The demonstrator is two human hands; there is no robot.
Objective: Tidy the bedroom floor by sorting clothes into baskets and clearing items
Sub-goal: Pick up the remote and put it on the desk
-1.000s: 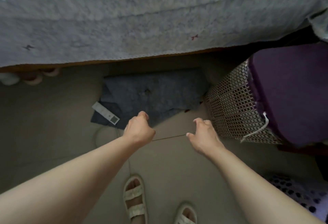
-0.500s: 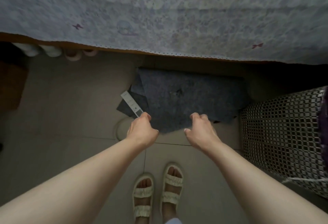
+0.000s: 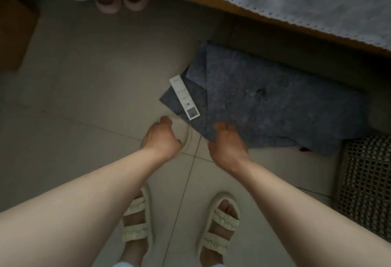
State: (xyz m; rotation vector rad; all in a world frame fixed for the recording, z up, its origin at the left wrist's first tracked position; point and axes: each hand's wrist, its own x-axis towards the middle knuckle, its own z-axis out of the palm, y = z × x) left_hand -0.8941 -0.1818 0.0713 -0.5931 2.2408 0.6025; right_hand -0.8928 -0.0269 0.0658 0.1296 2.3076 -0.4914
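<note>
Grey cloth [image 3: 275, 105] lies beside mesh basket [image 3: 364, 182]; both hands, left [image 3: 163, 139], right [image 3: 227, 146], loosely curled, empty.

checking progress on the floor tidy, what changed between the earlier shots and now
Both hands came down toward the floor: the left hand now curls over a pale round thing by the mat's corner, and the right hand reaches the near edge of the dark grey mat. Neither visibly grips anything yet. The view swung left, so the mesh basket sits at the right edge. The mat and the white remote on it lie as before.
</note>
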